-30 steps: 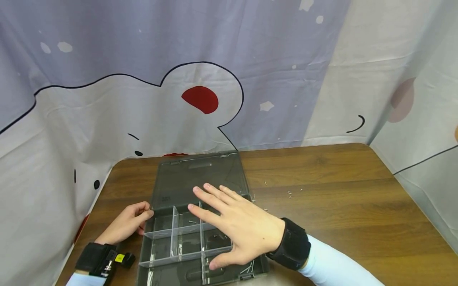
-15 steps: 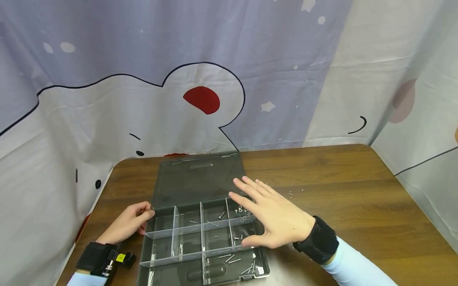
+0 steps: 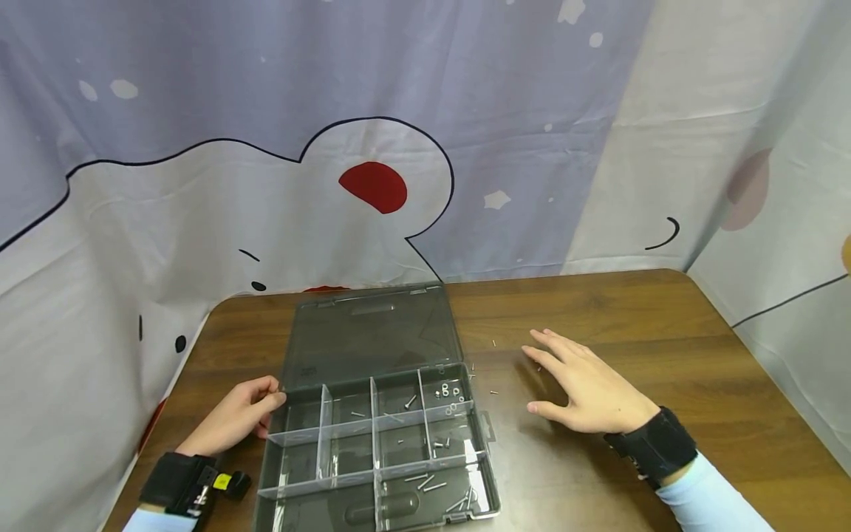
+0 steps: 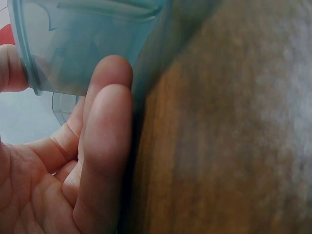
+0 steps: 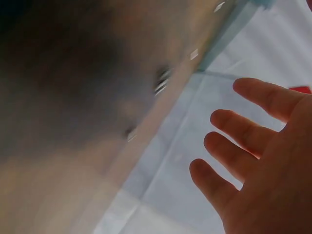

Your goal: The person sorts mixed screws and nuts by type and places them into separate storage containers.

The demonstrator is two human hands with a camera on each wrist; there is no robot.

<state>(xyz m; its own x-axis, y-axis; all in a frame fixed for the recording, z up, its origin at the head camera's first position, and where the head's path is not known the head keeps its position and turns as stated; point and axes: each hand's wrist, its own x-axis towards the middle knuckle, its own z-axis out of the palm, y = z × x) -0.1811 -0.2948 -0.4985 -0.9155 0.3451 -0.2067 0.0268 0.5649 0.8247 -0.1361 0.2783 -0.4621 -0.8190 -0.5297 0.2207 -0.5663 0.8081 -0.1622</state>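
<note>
A grey see-through compartment box [image 3: 319,484] lies on the table with its lid [image 3: 372,329] folded back. My left hand [image 3: 233,414] holds its left wall near the hinge. In the left wrist view the thumb [image 4: 10,68] is at the rim and the other fingers [image 4: 107,131] lie along the outside of the wall. Small screws [image 3: 425,482] and several nuts [image 3: 446,389] sit in the right-hand compartments. To the right of the box, my right hand [image 3: 588,391] hovers over the table with spread fingers, holding nothing. Small screws [image 5: 161,83] lie below it.
Several tiny loose screws [image 3: 494,392] are scattered on the brown wooden table [image 3: 725,391], between the box and my right hand. A patterned curtain [image 3: 266,214] hangs behind the table's back edge.
My right hand has moved from above the box out to the right, over the table, uncovering the right-hand compartments. The left hand and the box have stayed in place.
</note>
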